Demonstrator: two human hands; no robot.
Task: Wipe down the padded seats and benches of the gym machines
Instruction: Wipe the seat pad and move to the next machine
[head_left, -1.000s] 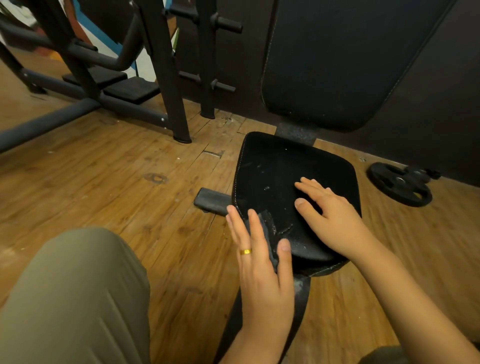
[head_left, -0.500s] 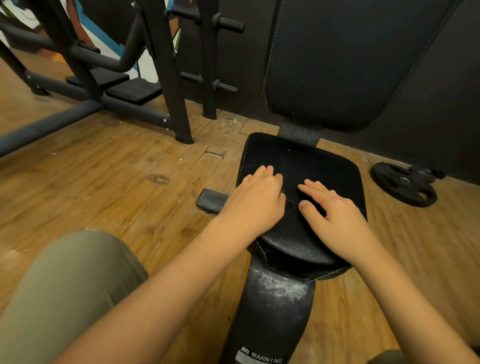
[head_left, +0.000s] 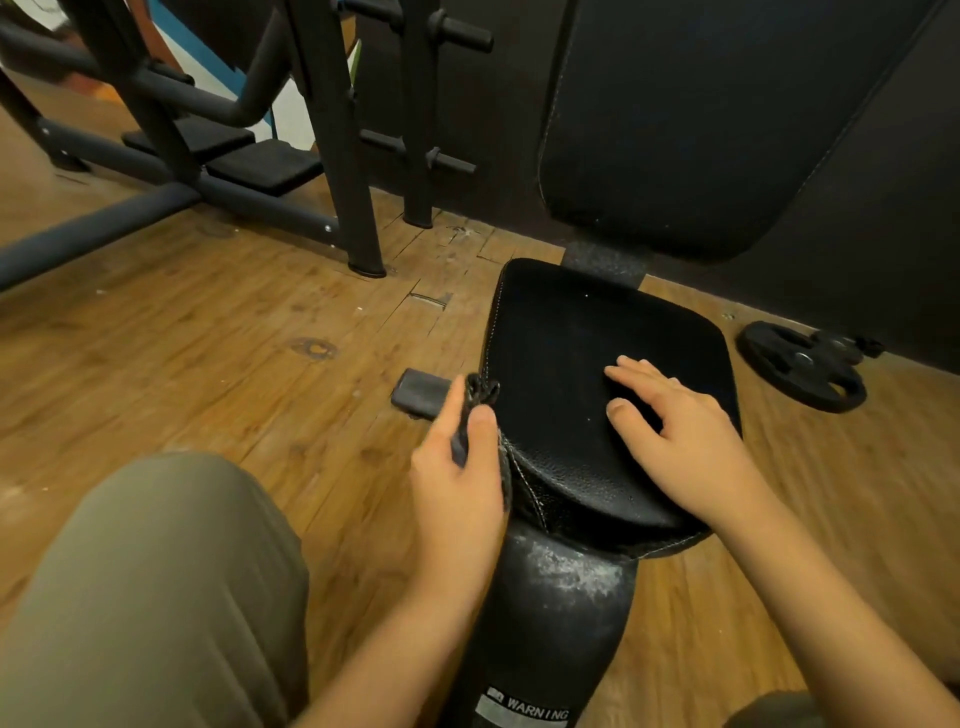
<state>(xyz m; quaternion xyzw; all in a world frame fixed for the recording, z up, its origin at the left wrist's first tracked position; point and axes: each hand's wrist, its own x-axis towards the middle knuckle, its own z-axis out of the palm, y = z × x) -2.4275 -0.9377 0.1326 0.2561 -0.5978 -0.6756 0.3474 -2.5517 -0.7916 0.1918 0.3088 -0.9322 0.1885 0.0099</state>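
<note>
Black padded seat (head_left: 597, 332) sits mid-frame, low over the floor, on a thick black support post (head_left: 550, 613). Seat surface has white stitching along the edges and a few pale specks.

Dark cloth (head_left: 480, 389) is bunched at the seat's left edge, pinched between thumb and fingers of the left hand (head_left: 457, 483). The hand lies alongside the seat's left side, and the cloth touches the seam there.

Right hand (head_left: 685, 436) lies flat on the seat top, right of centre, fingers straight and slightly spread, palm down, holding nothing.

The post is scuffed whitish near its top and carries a WARNING label (head_left: 530, 712) at the bottom edge of view.

Behind the seat a large black backrest pad (head_left: 701, 119) rises, tilted away.

A short black peg (head_left: 418, 397) sticks out to the left, just beside the left fingertips.

Wooden floor (head_left: 208, 338) is all around. A black weight plate (head_left: 802, 366) lies flat on the floor to the right of the seat, near the wall.

Upper left: another machine frame (head_left: 332, 130) with two black foot pads (head_left: 265, 166).

The person's knee (head_left: 156, 597) in olive trousers fills the lower left.
</note>
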